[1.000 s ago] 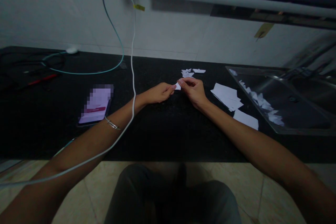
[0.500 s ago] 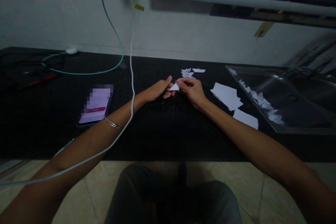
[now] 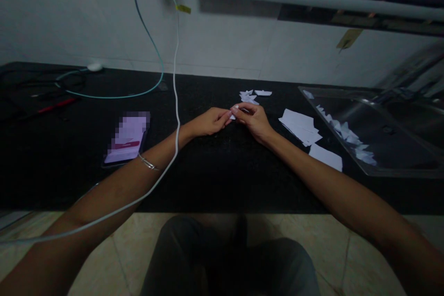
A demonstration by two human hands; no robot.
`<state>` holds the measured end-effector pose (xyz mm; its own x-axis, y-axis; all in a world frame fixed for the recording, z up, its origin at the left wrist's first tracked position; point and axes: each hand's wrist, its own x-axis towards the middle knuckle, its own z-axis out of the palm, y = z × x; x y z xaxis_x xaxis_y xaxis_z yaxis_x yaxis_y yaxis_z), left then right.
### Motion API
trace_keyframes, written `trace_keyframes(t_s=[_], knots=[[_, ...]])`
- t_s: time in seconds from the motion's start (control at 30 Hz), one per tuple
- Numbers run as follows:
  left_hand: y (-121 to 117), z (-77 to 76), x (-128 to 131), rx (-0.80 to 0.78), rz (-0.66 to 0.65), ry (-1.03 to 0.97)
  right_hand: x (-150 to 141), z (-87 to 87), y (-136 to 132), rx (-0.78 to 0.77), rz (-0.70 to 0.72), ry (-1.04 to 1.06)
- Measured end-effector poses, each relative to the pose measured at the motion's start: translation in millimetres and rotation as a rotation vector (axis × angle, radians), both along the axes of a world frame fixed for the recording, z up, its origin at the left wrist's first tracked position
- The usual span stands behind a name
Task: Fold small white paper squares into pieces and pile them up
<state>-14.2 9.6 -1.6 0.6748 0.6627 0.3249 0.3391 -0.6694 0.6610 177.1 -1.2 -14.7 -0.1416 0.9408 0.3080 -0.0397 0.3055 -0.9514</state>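
A small folded piece of white paper [image 3: 232, 117] is pinched between both my hands above the dark counter. My left hand [image 3: 213, 121] grips its left side with thumb and fingers closed. At the other side, the thumb and fingertips of my right hand [image 3: 254, 119] hold it, covering much of its shape. Just beyond my right hand lie several small folded paper boats [image 3: 248, 96], with one more boat [image 3: 263, 93] beside them. Flat sheets of white paper [image 3: 300, 126] are stacked to the right of that hand, and another sheet [image 3: 325, 157] lies nearer my forearm.
A steel sink [image 3: 398, 148] is set in at the right, with folded paper pieces [image 3: 347, 134] along its left rim. A phone [image 3: 126, 141] lies by my left forearm. A white cable [image 3: 176, 101] hangs across that arm. A red pen-like object [image 3: 57, 105] and dark cords lie far left.
Half a second ago my left fingers were spread and a folded paper triangle showed in my right hand. Now the left thumb and fingers have closed on the paper again, hiding more of it.
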Motion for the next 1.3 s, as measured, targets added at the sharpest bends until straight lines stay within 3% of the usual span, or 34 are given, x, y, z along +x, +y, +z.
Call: trace_keyframes(t_s=[0.2, 0.37, 0.5, 0.63, 0.9, 1.3], knots=[[1, 3.7, -1, -0.26, -0.064, -0.071, 1, 0.9, -1, 0.015, 0.01, -0.022], [4, 4.8, 1, -0.379, -0.064, -0.126, 2, 2.3, -2, 0.136, -0.025, -0.096], [5, 3.9, 2, -0.373, -0.046, -0.112, 1, 5.8, -7, 0.237, -0.131, -0.282], [5, 5.2, 2, -0.359, -0.079, -0.124, -2, 6.2, -14, 0.228, -0.187, -0.349], [3, 7.6, 2, -0.379, -0.103, -0.131, -5, 5.3, -17, 0.197, -0.149, -0.274], [2, 8.7, 4, -0.356, -0.021, -0.101, -2, -1.7, -10, 0.252, -0.002, -0.317]])
